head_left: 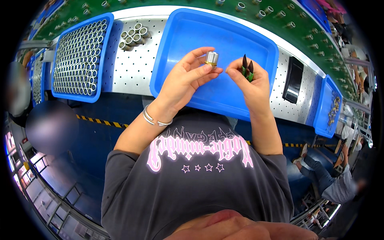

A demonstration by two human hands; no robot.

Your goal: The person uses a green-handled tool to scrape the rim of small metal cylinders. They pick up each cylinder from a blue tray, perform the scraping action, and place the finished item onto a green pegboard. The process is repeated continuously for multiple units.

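Over the large blue tray [218,105], my left hand [191,74] holds a short silver metal cylinder [212,58] with a brass-coloured ring at its lower edge. The cylinder stands upright between the thumb and fingers. A little to its right, my right hand [252,82] is closed around a small hand tool [250,75] with two dark pointed tips and green parts; the palm hides the rest, so its exact kind cannot be told. The tool's tips point away from me, apart from the cylinder. The thumb and forefinger of my right hand come together near the cylinder.
A blue tray packed with metal rings [76,60] stands at left. Loose metal cylinders [134,36] sit on the perforated metal table [132,76]. A black oblong object [293,80] and a blue tray of small brass parts [329,108] lie right. Behind runs a green surface [196,5] bearing cylinders.
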